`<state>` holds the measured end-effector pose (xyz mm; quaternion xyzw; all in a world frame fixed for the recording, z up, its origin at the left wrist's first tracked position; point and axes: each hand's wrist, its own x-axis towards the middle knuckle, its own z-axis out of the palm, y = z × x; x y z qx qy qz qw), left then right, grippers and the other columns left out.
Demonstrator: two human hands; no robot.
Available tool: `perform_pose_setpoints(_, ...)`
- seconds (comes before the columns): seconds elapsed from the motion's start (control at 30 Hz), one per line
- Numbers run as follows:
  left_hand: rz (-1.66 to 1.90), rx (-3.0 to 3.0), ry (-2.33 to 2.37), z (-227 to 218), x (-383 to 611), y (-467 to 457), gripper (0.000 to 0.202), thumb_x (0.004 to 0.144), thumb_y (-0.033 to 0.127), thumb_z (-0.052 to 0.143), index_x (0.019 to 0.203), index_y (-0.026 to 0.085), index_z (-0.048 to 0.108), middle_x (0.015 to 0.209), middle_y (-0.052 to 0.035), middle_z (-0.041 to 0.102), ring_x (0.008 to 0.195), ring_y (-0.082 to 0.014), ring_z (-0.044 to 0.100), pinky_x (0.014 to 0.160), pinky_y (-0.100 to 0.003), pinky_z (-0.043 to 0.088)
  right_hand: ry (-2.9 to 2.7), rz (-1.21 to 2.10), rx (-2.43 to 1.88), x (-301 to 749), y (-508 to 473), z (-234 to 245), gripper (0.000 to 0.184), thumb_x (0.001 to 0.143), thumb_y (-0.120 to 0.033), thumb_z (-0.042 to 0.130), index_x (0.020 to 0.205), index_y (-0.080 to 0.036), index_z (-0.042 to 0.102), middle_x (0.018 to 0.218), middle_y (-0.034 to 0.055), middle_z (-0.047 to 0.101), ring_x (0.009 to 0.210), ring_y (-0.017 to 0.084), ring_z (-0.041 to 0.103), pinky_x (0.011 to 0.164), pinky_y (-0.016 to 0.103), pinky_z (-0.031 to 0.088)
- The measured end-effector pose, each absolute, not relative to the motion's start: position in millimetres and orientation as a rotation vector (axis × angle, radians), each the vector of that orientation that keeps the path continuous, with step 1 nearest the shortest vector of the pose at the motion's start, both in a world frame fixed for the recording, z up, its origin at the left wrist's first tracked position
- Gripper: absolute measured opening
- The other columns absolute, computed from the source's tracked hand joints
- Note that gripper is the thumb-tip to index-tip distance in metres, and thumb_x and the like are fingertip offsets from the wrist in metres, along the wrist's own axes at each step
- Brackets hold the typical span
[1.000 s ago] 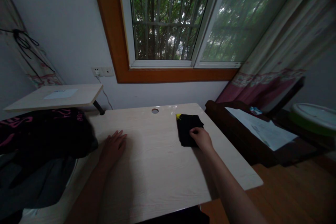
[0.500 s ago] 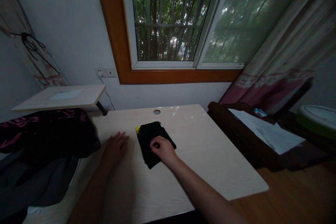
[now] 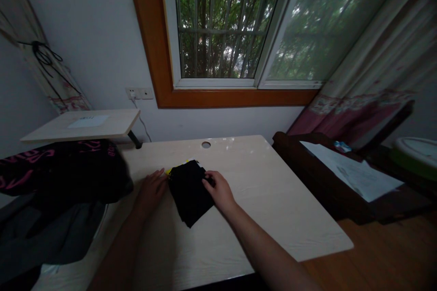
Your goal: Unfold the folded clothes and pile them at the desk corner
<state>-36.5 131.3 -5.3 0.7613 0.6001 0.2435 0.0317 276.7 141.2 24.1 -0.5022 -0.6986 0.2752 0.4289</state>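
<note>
A folded black cloth [image 3: 190, 193], with yellow and white showing at its far edge, lies on the pale wooden desk [image 3: 273, 200]. My right hand [image 3: 218, 191] is at the cloth's right edge, thumb and fingers closed on it. On the other side, my left hand [image 3: 150, 193] rests on the desk with its fingers stretched out, the tips beside the yellow corner; whether they touch it I cannot tell. To the left of that hand is a heap of dark clothes [image 3: 64, 173], black with pink lettering over grey.
A raised shelf [image 3: 116, 120] with a paper label stands behind the heap. The desk has a round cable hole [image 3: 206, 144] near its back edge. Right of the desk, white paper [image 3: 351, 170] lies on dark brown furniture [image 3: 290, 145]. A window is in the wall behind.
The cloth has shifted left and turned a little, towards my left hand. My right hand has moved from the cloth's middle to its right edge. My left hand has barely moved.
</note>
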Motion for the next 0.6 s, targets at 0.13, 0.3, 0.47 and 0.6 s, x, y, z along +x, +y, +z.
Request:
perform_pose_setpoints(0.13, 0.710, 2.417, 1.814, -5, -34, 130, 0.040, 0.101, 0.039, 0.042, 0.133, 0.026, 0.063, 0.155, -0.0056, 0.050, 0.144, -0.0272, 0.043, 0.119, -0.054, 0.034, -1.892, 0.701, -1.313, 274, 142, 25, 0.035, 0.088, -0.040, 0.070, 0.119, -0.024, 0.067, 0.094, 0.0039, 0.070, 0.086, 0.022, 0.066, 0.082, 0.035, 0.050)
perform_pose_setpoints(0.3, 0.865, 2.432, 1.809, 4, -30, 127, 0.034, 0.100, 0.035, 0.047, 0.126, 0.024, 0.065, 0.150, -0.0082, 0.053, 0.140, -0.0274, 0.045, 0.117, -0.051, 0.037, -2.019, 0.681, -1.322, 273, 135, 25, 0.028, 0.087, -0.035, 0.071, 0.114, -0.026, 0.071, 0.092, 0.0039, 0.070, 0.085, 0.022, 0.067, 0.079, 0.033, 0.050)
perform_pose_setpoints(0.47, 1.078, 2.510, 1.567, 25, -13, 113, 0.023, 0.099, 0.028, 0.051, 0.112, 0.024, 0.069, 0.118, -0.0087, 0.067, 0.113, -0.0225, 0.059, 0.100, -0.044, 0.050, -2.032, 0.680, -1.182, 276, 131, 23, 0.013, 0.091, -0.023, 0.063, 0.102, -0.025, 0.071, 0.094, 0.0033, 0.068, 0.089, 0.019, 0.064, 0.081, 0.030, 0.048)
perform_pose_setpoints(0.6, 0.985, 2.629, 1.246, 33, 18, 96, 0.018, 0.091, 0.035, 0.065, 0.103, 0.022, 0.068, 0.098, -0.0075, 0.065, 0.093, -0.0202, 0.060, 0.083, -0.036, 0.052, -1.845, 0.787, -1.161, 279, 134, 21, 0.009, 0.091, -0.027, 0.061, 0.094, -0.023, 0.068, 0.083, 0.0006, 0.065, 0.078, 0.017, 0.061, 0.073, 0.027, 0.045)
